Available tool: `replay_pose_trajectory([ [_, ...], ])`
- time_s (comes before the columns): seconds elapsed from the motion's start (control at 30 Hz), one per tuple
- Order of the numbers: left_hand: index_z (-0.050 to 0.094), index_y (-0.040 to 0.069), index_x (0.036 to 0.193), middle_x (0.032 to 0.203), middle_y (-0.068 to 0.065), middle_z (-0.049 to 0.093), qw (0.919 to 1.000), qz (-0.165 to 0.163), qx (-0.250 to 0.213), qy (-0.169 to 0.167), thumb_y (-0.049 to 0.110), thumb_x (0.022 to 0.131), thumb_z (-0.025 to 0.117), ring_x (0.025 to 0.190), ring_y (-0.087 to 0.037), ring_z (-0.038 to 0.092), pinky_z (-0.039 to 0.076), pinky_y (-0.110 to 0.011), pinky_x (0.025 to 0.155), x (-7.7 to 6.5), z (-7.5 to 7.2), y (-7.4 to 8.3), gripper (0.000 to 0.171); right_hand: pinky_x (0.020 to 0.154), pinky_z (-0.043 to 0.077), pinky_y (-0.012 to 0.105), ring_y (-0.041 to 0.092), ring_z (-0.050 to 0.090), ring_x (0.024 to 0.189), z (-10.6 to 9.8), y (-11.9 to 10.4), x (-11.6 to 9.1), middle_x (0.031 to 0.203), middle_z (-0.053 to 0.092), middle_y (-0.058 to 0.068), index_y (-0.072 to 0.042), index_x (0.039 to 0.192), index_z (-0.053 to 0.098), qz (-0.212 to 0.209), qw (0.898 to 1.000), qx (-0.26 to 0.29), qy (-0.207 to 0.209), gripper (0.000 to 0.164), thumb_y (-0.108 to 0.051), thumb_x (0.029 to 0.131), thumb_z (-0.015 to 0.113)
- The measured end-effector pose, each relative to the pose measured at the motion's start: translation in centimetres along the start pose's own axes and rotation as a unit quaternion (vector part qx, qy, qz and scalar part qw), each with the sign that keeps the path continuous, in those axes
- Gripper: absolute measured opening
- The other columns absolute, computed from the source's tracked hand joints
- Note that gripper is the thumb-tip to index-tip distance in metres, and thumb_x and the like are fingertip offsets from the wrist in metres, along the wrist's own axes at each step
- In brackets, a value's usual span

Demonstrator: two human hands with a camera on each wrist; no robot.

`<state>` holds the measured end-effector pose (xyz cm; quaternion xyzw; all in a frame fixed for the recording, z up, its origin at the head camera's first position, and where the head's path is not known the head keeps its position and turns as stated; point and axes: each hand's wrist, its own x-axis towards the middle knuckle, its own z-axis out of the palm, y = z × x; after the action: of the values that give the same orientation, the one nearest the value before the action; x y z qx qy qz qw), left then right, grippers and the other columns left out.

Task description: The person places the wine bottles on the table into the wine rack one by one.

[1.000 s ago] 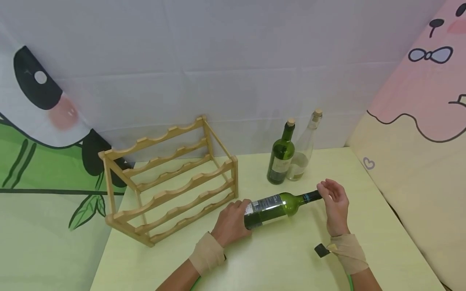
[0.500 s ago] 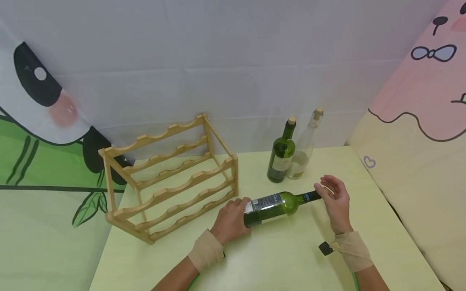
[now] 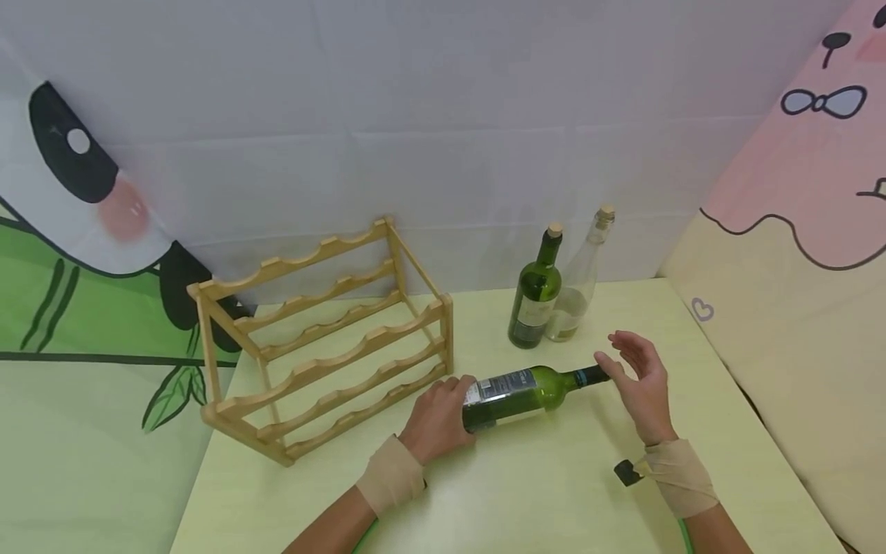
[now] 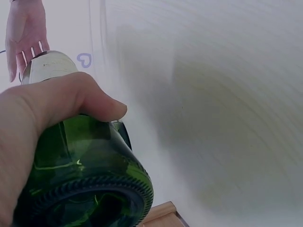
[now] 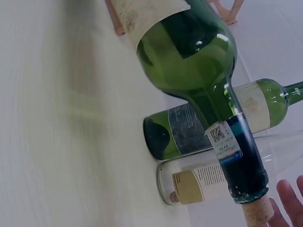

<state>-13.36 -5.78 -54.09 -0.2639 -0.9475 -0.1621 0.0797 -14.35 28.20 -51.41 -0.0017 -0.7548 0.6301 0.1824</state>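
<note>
A green wine bottle (image 3: 515,395) lies on its side above the table, its neck pointing right. My left hand (image 3: 438,423) grips it round the base end; the left wrist view shows the thumb (image 4: 97,101) across the glass. At the neck end is my right hand (image 3: 645,392), its fingers spread and loosely bent, not wrapped round the neck. The right wrist view shows a cork (image 5: 258,211) in the bottle's mouth, with right fingertips (image 5: 288,201) close beside it; whether they touch cannot be told.
A wooden wine rack (image 3: 325,354) with scalloped rails stands at left on the pale table (image 3: 526,492). Behind the held bottle, a corked green bottle (image 3: 534,296) and a corked clear bottle (image 3: 577,288) stand upright side by side. A cloth backdrop (image 3: 450,154) hangs behind.
My right hand has shifted slightly right, its thumb and fingers spreading at the bottle's neck end. The left hand and the bottle have hardly moved.
</note>
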Motion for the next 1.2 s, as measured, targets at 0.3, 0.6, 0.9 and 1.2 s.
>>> replay_pose_trajectory([
  [0.3, 0.055, 0.014, 0.127, 0.096, -0.001, 0.062, 0.9998, -0.001, 0.01, -0.016, 0.036, 0.059, 0.086, 0.078, -0.017, 0.056, 0.045, -0.027, 0.06, 0.0, -0.4, 0.0, 0.078, 0.106, 0.032, 0.039, 0.013, 0.048, 0.123, -0.3, -0.3, 0.5, 0.133, 0.054, 0.008, -0.007, 0.137, 0.051, -0.031, 0.996, -0.073, -0.051, 0.054, -0.016, 0.089, 0.074],
  [0.6, 0.056, 0.014, 0.125, 0.094, 0.001, 0.063, 0.9998, 0.008, 0.017, -0.01, 0.036, 0.058, 0.087, 0.078, -0.017, 0.057, 0.045, -0.027, 0.059, 0.0, -0.3, -0.2, 0.077, 0.105, 0.029, 0.024, 0.004, 0.043, 0.12, -0.6, -0.4, 0.5, 0.133, 0.053, 0.001, -0.01, 0.138, 0.05, -0.039, 0.984, -0.137, -0.102, 0.055, -0.021, 0.089, 0.074],
  [0.9, 0.055, 0.015, 0.125, 0.094, 0.002, 0.061, 0.9997, 0.013, 0.016, -0.013, 0.035, 0.057, 0.087, 0.078, -0.016, 0.055, 0.044, -0.027, 0.059, 0.0, -0.2, -0.2, 0.078, 0.103, 0.03, 0.024, 0.017, 0.044, 0.121, -0.3, -1.5, 0.1, 0.134, 0.053, 0.006, -0.006, 0.138, 0.049, -0.048, 0.977, -0.174, -0.117, 0.059, -0.019, 0.087, 0.077],
  [1.2, 0.055, 0.015, 0.124, 0.096, 0.0, 0.062, 0.9997, 0.01, 0.019, -0.015, 0.033, 0.056, 0.087, 0.079, -0.016, 0.054, 0.045, -0.028, 0.063, 0.1, -0.5, -0.4, 0.077, 0.102, 0.031, 0.041, 0.027, 0.043, 0.126, -1.4, -0.4, 1.1, 0.136, 0.049, 0.002, -0.011, 0.138, 0.049, -0.075, 0.965, -0.205, -0.145, 0.066, -0.033, 0.084, 0.079],
])
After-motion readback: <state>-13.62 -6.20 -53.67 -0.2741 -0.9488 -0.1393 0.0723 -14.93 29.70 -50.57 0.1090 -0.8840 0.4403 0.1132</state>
